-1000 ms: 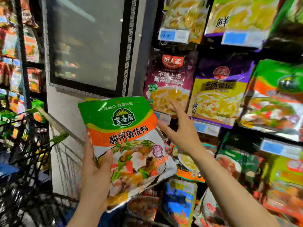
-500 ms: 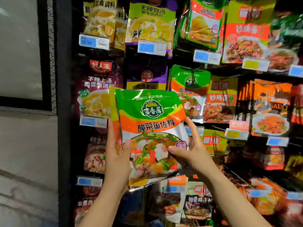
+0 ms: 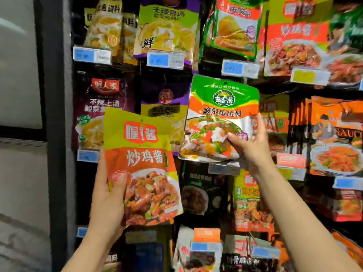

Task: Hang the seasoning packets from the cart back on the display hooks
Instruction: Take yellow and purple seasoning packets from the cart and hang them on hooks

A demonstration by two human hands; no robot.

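My right hand grips the lower right corner of a green-and-orange seasoning packet, held up against the display wall with its hang hole at the top, in front of the packets hanging there. My left hand grips the lower left edge of a yellow-and-orange chicken sauce packet, upright and lower left of the first. No display hook shows clearly behind the green packet. The cart is out of view.
The display wall is packed with hanging packets: a dark purple packet at left, yellow soup packets above, orange sauce packets at right. Blue price tags jut out on the hook ends. A dark frame post borders the left side.
The two stacked packets have been split: my right hand took the green one and moved it up and right toward the wall, while my left hand keeps the yellow-orange one.
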